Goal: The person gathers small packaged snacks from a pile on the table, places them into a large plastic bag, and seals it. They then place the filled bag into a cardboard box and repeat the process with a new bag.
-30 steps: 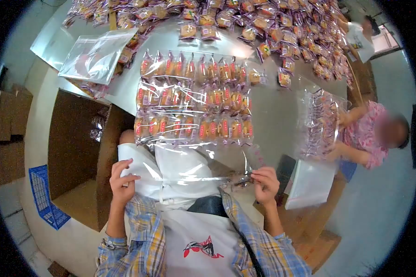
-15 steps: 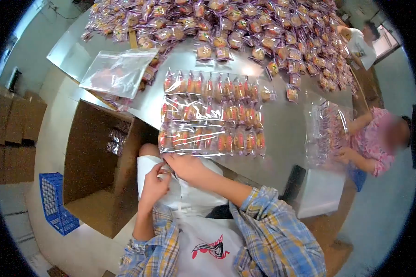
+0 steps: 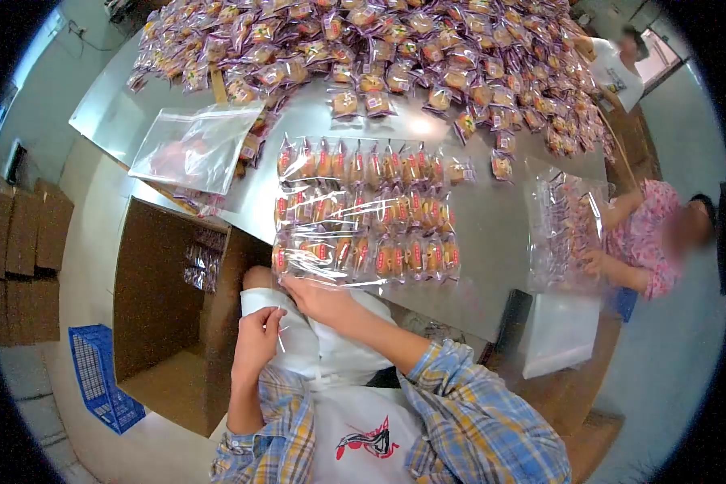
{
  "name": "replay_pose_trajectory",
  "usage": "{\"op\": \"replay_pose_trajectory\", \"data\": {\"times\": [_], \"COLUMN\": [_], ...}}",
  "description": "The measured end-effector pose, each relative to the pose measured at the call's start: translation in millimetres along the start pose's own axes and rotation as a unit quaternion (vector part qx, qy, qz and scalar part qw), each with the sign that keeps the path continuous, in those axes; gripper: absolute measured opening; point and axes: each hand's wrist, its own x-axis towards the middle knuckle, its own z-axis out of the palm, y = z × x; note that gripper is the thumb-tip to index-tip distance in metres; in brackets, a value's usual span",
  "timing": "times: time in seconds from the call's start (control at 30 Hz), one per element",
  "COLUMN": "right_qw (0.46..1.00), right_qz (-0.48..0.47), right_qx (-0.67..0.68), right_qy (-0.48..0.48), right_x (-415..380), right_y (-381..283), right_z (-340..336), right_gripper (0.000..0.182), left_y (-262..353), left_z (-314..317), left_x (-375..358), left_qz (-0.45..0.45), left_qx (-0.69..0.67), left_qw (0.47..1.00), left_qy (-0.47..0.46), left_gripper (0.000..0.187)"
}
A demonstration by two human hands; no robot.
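— What's furthest left?

— A blue crate on the floor, then an open cardboard box beside the counter, with a few wrapped packets lying inside it.

— And the person's hands?

— The left hand is in front of the white apron, just below the counter's edge; its fingers are curled and pinching a thin strip of clear film. The right hand reaches across to the near left corner of the big clear bag, its fingers pressed together on the bag's open edge.

— Where does that bag lie?

— Flat on the counter, right in front of the person, filled with three rows of wrapped cakes standing side by side.

— What's around it?

— An empty clear bag lies up to the left. A heap of loose wrapped cakes covers the far side of the counter. At the right, another person's hand touches a second filled bag.
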Motion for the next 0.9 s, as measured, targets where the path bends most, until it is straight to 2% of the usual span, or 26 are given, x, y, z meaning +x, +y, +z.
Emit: {"op": "replay_pose_trajectory", "data": {"times": [0.03, 0.13, 0.2, 0.3, 0.33, 0.4, 0.43, 0.5, 0.53, 0.63, 0.67, 0.73, 0.77, 0.83, 0.9], "right_qw": [1.000, 0.996, 0.997, 0.992, 0.992, 0.993, 0.996, 0.999, 0.994, 0.996, 0.998, 0.992, 0.987, 0.993, 0.968], "right_qz": [-0.008, -0.083, -0.007, -0.089, -0.106, -0.077, -0.047, 0.034, 0.064, 0.015, 0.028, 0.011, 0.003, -0.101, -0.222], "right_qx": [0.002, -0.011, -0.061, 0.079, 0.022, -0.021, -0.028, -0.022, -0.036, -0.079, -0.048, -0.088, -0.109, 0.052, -0.036], "right_qy": [-0.003, 0.031, -0.044, -0.039, -0.058, -0.086, -0.069, -0.008, -0.083, -0.036, -0.025, -0.088, -0.120, 0.020, 0.109], "right_x": [4.2, 14.1, 16.8, 12.7, 6.9, -17.8, -27.9, -45.5, -35.8, -37.5, -35.5, -29.0, -29.3, -39.7, -37.8], "right_y": [2.6, 8.2, -1.9, 5.7, 6.6, 10.7, 12.9, 17.8, 24.6, 39.5, 44.9, 54.0, 61.5, 74.0, 75.2], "right_z": [-1.9, -3.6, -20.3, -19.2, -21.2, -35.8, -43.7, -56.1, -63.3, -58.8, -59.6, -67.3, -69.9, -65.7, -55.1], "right_gripper": [0.023, 0.024, 0.023, 0.022, 0.020, 0.021, 0.022, 0.025, 0.029, 0.031, 0.030, 0.028, 0.028, 0.025, 0.024], "left_y": [-2.6, -1.7, -10.6, -11.5, -9.4, -5.1, -5.1, -22.4, -24.0, -12.3, -9.8, -8.6, -14.0, -21.6, -15.1], "left_z": [-1.3, -5.3, -4.5, -6.0, -7.2, -8.6, -7.5, -1.1, -0.1, -4.2, -4.4, -8.5, -8.7, -5.9, -10.5], "left_x": [0.3, -2.6, -0.6, 0.5, -1.2, -6.7, -7.3, -5.5, -5.9, -10.3, -11.6, -10.9, -7.5, -5.1, -6.8], "left_qz": [0.024, -0.013, -0.008, -0.005, -0.005, -0.036, -0.051, -0.018, -0.017, -0.025, -0.034, -0.052, -0.026, 0.021, -0.034], "left_qx": [0.009, -0.009, -0.019, -0.043, -0.051, -0.058, -0.064, -0.066, -0.061, -0.073, -0.079, -0.068, -0.068, -0.068, -0.109], "left_qw": [1.000, 0.999, 0.999, 0.999, 0.999, 0.998, 0.996, 0.998, 0.998, 0.997, 0.996, 0.996, 0.997, 0.997, 0.993], "left_qy": [-0.005, -0.030, -0.024, -0.011, -0.009, -0.019, -0.022, -0.012, -0.015, -0.016, -0.014, -0.028, -0.022, -0.013, -0.012], "left_gripper": [0.027, 0.026, 0.026, 0.028, 0.028, 0.029, 0.030, 0.029, 0.029, 0.027, 0.027, 0.027, 0.027, 0.027, 0.027]}}
